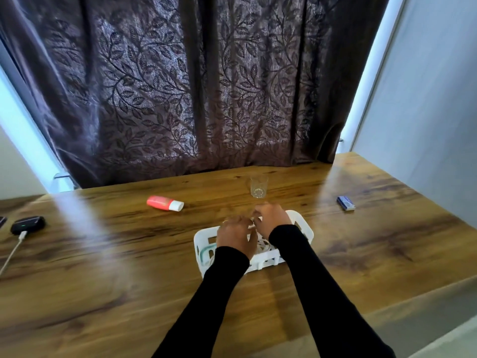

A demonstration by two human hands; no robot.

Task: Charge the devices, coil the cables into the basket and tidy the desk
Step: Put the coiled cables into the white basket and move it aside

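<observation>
Seen from the head view: wooden desk (103, 267) set against a dark leaf-patterned curtain (193, 86). Near the middle, a white slotted basket (304, 226), with a coil of cable (206, 251) showing teal and white at its left end. Both arms in black sleeves (322, 293), reaching forward over the basket.

Left hand (236, 236) above the basket's left half, fingers curled down, a ring on one finger. Right hand (271, 219) above the far right part, fingers bent inward toward the left hand. Fingertips of the two hands close together, a small pale thing between them, perhaps a bit of cable; too blurred to tell what is pinched, or whether either hand truly grips anything.

At the far left edge, a black earbud case (28, 224) with a small green light, a white charging cable (11, 251) plugged into its near side and trailing off toward the front edge.

Beyond the basket, a clear glass (259, 186) standing upright. To its left, a red tube with a white cap (165, 203) lying on its side. Off to the right, well apart from the basket, a small blue and white box (346, 203) lying flat.
</observation>
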